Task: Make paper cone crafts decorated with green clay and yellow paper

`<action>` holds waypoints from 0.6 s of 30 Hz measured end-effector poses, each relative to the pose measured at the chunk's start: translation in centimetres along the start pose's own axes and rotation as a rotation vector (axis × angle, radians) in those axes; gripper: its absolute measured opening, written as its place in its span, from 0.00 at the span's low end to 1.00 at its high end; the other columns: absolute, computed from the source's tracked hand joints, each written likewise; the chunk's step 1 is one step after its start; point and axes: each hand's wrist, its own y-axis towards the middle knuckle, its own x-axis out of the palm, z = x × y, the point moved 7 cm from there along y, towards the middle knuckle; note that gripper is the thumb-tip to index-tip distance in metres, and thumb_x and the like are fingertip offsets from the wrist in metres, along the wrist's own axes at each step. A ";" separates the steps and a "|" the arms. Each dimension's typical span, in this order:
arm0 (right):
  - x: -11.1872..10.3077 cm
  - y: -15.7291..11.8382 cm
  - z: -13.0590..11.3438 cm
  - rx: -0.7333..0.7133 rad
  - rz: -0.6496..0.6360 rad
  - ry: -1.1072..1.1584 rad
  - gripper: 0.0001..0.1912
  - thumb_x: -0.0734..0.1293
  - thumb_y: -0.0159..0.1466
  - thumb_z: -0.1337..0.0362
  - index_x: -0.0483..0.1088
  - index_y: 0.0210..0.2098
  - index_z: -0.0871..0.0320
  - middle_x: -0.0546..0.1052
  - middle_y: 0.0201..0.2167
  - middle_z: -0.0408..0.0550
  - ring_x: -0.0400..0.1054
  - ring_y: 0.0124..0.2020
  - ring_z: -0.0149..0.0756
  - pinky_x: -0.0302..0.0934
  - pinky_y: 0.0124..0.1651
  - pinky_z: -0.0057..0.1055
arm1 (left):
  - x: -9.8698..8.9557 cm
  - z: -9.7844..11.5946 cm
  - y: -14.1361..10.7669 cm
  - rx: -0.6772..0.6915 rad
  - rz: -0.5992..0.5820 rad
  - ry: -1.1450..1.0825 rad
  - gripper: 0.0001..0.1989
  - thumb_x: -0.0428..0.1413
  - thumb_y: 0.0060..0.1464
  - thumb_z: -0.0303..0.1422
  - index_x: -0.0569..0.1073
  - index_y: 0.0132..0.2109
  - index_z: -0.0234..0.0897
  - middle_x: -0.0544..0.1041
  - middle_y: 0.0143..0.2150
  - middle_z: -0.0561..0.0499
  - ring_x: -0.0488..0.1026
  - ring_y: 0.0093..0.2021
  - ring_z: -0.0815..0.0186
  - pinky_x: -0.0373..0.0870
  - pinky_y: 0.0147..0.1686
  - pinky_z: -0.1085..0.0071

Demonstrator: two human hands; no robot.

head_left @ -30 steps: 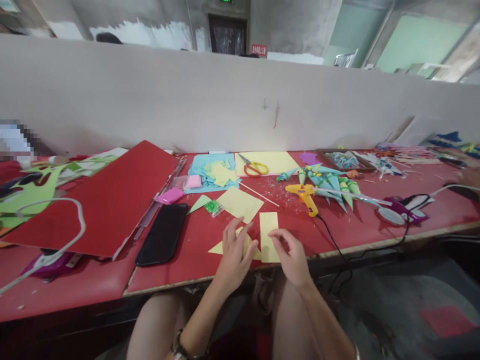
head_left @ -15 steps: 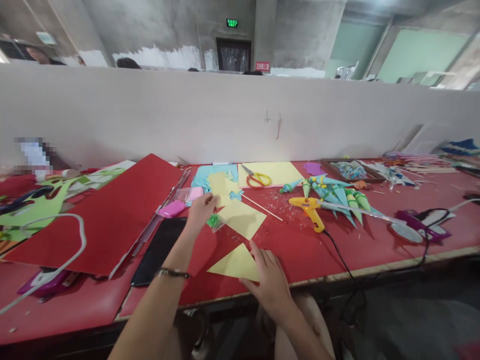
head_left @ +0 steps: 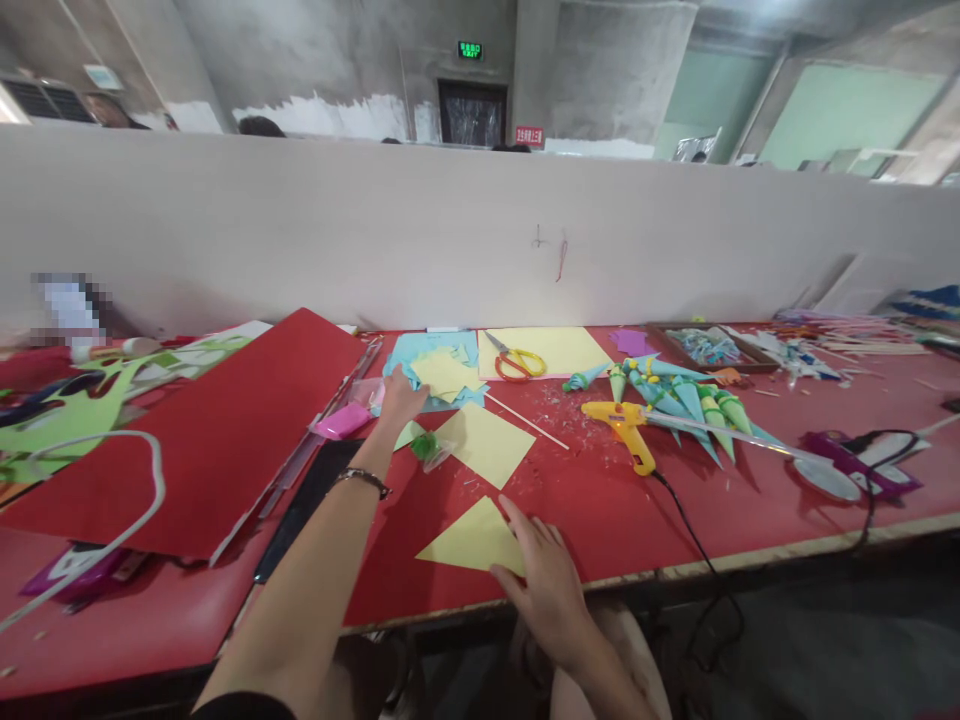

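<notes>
My left hand [head_left: 405,400] is at the left edge of a pile of paper, its fingers a little apart beside a blue paper scrap. On top of the pile lies a yellow paper piece [head_left: 448,376], with light blue paper [head_left: 435,342] under and behind it. My right hand [head_left: 551,580] lies with fingers stretched over the right side of a yellow paper sheet [head_left: 472,540] near the table's front edge. Another yellow paper square [head_left: 489,443] lies flat between the two hands. A small green item in clear plastic [head_left: 424,446] sits just below my left hand.
Red-and-yellow-handled scissors [head_left: 517,362] rest on yellow paper at the back. A yellow glue gun [head_left: 626,430] lies right, its cord running off the front edge. Behind it are several blue and green paper cones [head_left: 686,400]. A large red board [head_left: 225,440] covers the left.
My left hand has moved slightly left and back, away from the yellow paper piece it was holding up. That piece now lies on the pile. My right hand has barely moved.
</notes>
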 end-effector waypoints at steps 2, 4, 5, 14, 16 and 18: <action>-0.2 0.0 0.2 0.006 0.007 0.024 0.32 0.63 0.56 0.71 0.54 0.59 0.54 0.69 0.52 0.49 0.62 0.50 0.46 0.54 0.52 0.41 | -0.8 1.1 -1.3 0.087 -0.032 -0.010 0.17 0.52 0.54 0.32 0.64 0.51 0.33 0.67 0.51 0.44 0.69 0.44 0.62 0.67 0.45 0.59; -0.4 0.1 0.3 -0.007 0.014 0.051 0.31 0.62 0.55 0.73 0.54 0.58 0.55 0.69 0.52 0.49 0.62 0.51 0.45 0.54 0.52 0.39 | -1.2 2.8 -3.7 0.213 -0.112 -0.033 0.15 0.50 0.54 0.30 0.66 0.49 0.34 0.69 0.48 0.45 0.71 0.42 0.64 0.67 0.45 0.65; -0.5 0.1 0.2 -0.021 0.011 0.058 0.30 0.62 0.55 0.73 0.56 0.57 0.55 0.70 0.51 0.49 0.62 0.50 0.43 0.55 0.51 0.38 | -1.2 3.8 -5.4 0.287 -0.167 -0.047 0.14 0.48 0.55 0.31 0.67 0.48 0.35 0.71 0.45 0.47 0.70 0.42 0.65 0.67 0.44 0.67; -1.2 0.5 -0.4 -0.102 0.005 0.185 0.14 0.61 0.54 0.77 0.73 0.33 0.56 0.77 0.32 0.46 0.68 0.37 0.36 0.57 0.43 0.31 | 1.0 8.5 -21.6 0.943 -0.843 -0.157 0.25 0.54 0.50 0.38 0.62 0.55 0.41 0.68 0.53 0.47 0.64 0.53 0.62 0.59 0.53 0.66; -1.6 0.6 -0.3 -0.104 -0.008 0.176 0.14 0.61 0.53 0.77 0.73 0.32 0.56 0.76 0.32 0.45 0.68 0.37 0.36 0.54 0.47 0.34 | 1.1 7.4 -22.4 0.920 -0.869 -0.113 0.34 0.58 0.45 0.41 0.56 0.59 0.43 0.62 0.59 0.47 0.60 0.56 0.59 0.57 0.55 0.63; -2.2 0.6 -0.3 -0.135 -0.038 0.158 0.13 0.61 0.54 0.75 0.73 0.33 0.54 0.76 0.33 0.44 0.68 0.39 0.36 0.48 0.54 0.39 | 1.2 6.0 -22.8 0.885 -0.854 -0.039 0.41 0.59 0.42 0.43 0.50 0.61 0.45 0.56 0.62 0.47 0.56 0.59 0.57 0.56 0.56 0.61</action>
